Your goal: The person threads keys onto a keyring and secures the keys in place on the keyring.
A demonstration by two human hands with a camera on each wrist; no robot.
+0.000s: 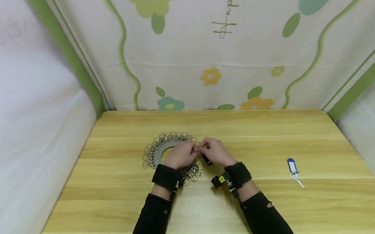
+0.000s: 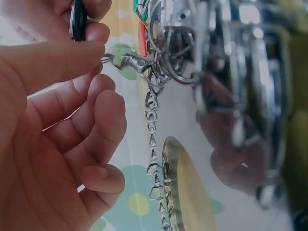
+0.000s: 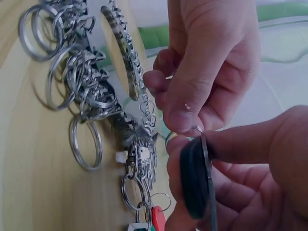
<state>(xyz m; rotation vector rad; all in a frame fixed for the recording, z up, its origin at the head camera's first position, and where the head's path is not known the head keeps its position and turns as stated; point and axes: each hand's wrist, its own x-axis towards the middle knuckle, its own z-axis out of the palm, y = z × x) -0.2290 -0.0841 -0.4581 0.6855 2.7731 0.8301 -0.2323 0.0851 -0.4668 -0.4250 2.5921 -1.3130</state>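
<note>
A round metal key holder, hung with several split rings and small clasps, lies on the table. Over its right side, my left hand pinches a split key ring between thumb and forefinger. That ring meets a small metal clasp on the holder. My right hand is close against the left fingertips and holds a black key tag, with a flat metal piece along its side. How tag and ring join is hidden by the fingers.
To the right on the wooden table lies a key with a blue tag. A red tag hangs among the holder's rings in the right wrist view. White cloth walls enclose the table at the back and sides.
</note>
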